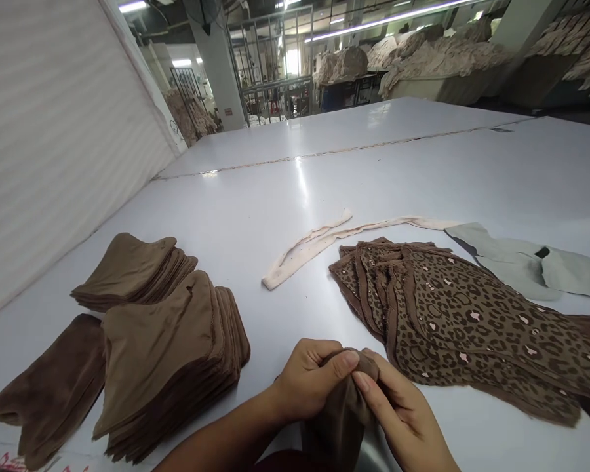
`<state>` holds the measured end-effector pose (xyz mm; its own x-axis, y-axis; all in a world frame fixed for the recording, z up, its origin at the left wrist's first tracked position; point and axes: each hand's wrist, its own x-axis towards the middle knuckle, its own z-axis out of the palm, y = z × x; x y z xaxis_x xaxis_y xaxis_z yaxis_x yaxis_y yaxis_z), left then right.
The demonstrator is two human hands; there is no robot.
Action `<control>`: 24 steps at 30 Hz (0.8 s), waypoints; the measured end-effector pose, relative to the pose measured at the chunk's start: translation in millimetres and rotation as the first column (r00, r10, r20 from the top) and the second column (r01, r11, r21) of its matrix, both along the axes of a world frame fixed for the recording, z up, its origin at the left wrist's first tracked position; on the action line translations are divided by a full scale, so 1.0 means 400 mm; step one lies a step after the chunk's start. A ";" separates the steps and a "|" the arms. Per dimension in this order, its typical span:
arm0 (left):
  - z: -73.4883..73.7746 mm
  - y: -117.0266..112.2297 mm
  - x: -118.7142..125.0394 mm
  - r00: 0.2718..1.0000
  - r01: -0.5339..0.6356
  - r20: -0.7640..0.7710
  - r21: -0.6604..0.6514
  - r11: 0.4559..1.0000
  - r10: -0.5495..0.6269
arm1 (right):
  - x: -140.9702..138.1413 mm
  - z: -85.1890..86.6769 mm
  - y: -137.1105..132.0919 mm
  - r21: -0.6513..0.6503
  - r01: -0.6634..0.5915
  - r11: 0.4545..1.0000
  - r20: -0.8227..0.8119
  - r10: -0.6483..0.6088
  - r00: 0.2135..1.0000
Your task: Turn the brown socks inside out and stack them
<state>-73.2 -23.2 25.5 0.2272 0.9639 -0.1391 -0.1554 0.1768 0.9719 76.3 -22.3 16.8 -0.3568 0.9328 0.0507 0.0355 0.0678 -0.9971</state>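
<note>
At the table's near edge I hold a brown fabric piece (341, 410) up in both hands. My left hand (312, 380) pinches its top edge with the thumb on top. Right beside it, my right hand (398, 410) grips the same edge, thumbs almost touching. The rest of the fabric hangs down between my wrists, its lower end cut off by the frame. To the right lies a fanned pile of leopard-print fabric pieces (462, 321) with fuzzy brown edges. On the left stands a tall stack of brown fabric pieces (162, 347).
Behind that stack sits another brown stack (128, 269), with a darker brown pile (54, 387) at the left. A pale fabric strip (305, 252) and grey-white sheet (516, 259) lie on the white table (255, 203). A white roll (69, 124) borders the left side.
</note>
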 end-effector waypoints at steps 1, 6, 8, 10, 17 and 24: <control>0.002 0.002 -0.006 1.000 0.002 -0.019 0.017 1.000 -0.002 | 0.002 -0.001 0.001 0.004 0.010 1.000 0.013 -0.010 1.000; 0.024 0.009 -0.040 0.987 0.101 -0.143 0.217 0.971 -0.071 | 0.022 -0.019 0.007 0.088 -0.011 0.996 0.138 -0.001 0.990; 0.030 0.012 -0.047 0.982 0.157 -0.134 0.209 0.965 -0.131 | 0.024 -0.017 0.011 0.137 0.001 0.991 0.177 -0.026 0.984; 0.034 0.015 -0.050 0.980 0.195 -0.074 0.114 0.974 -0.187 | 0.023 -0.006 0.017 0.145 -0.054 0.988 0.204 0.023 0.979; 0.057 0.008 -0.054 0.987 0.146 -0.076 0.094 0.985 -0.139 | 0.024 0.008 0.023 0.034 -0.242 0.970 0.140 0.235 0.962; 0.040 -0.006 -0.033 0.984 0.173 0.022 0.084 0.981 -0.176 | 0.015 0.024 0.001 0.131 -0.285 0.950 0.157 0.264 0.952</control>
